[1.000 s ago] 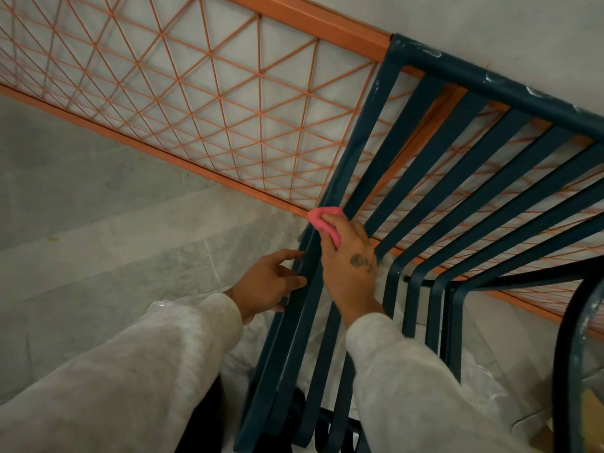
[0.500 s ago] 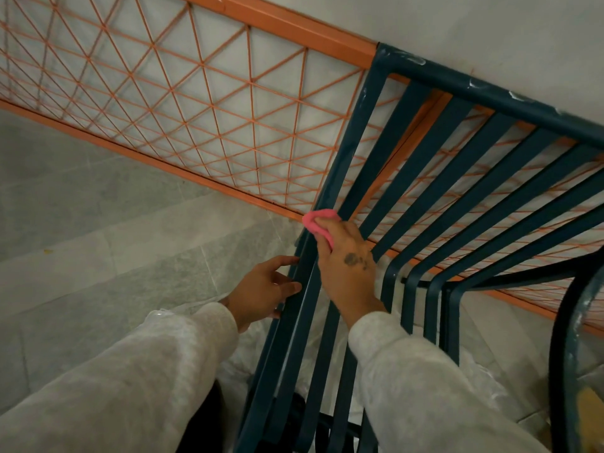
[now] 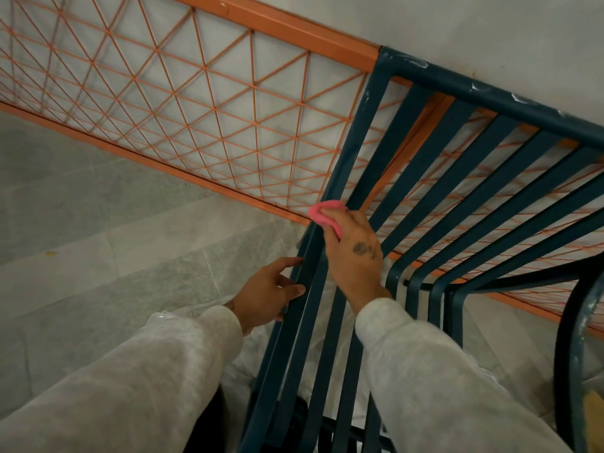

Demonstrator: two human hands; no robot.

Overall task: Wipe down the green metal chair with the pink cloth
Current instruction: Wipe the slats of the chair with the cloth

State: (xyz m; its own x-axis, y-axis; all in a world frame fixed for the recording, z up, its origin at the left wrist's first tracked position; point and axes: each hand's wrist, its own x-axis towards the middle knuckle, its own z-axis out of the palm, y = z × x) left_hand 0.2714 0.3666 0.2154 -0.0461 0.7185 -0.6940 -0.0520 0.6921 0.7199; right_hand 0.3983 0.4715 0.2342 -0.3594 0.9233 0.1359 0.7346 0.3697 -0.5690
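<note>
We have the pink cloth (image 3: 322, 214) bunched under the fingers of our right hand (image 3: 356, 256). The fingers curl over it and the thumb closes in from beneath, so the cloth is pinched, not spread flat. A wad like this can wrap part-way round a narrow bar. It is pressed against the outer side bar (image 3: 357, 136) of the green metal chair (image 3: 510, 104), about midway down the backrest, where the bar starts to bend toward the seat.

Our left hand (image 3: 268, 295) grips the same bar just below, thumb on top and fingers curled onto its edge. We judge it is there to steady the chair against the push of the rubbing, since a light frame would likely shift or rock.

The chair stands close to an orange wire lattice panel (image 3: 294, 29) and a pale wall, on grey stone floor tiles (image 3: 98, 240). The gaps between the slats are narrow, which is probably why we work one bar at a time.

White smears (image 3: 415, 62) show on the top rail, so that part looks not yet wiped.
</note>
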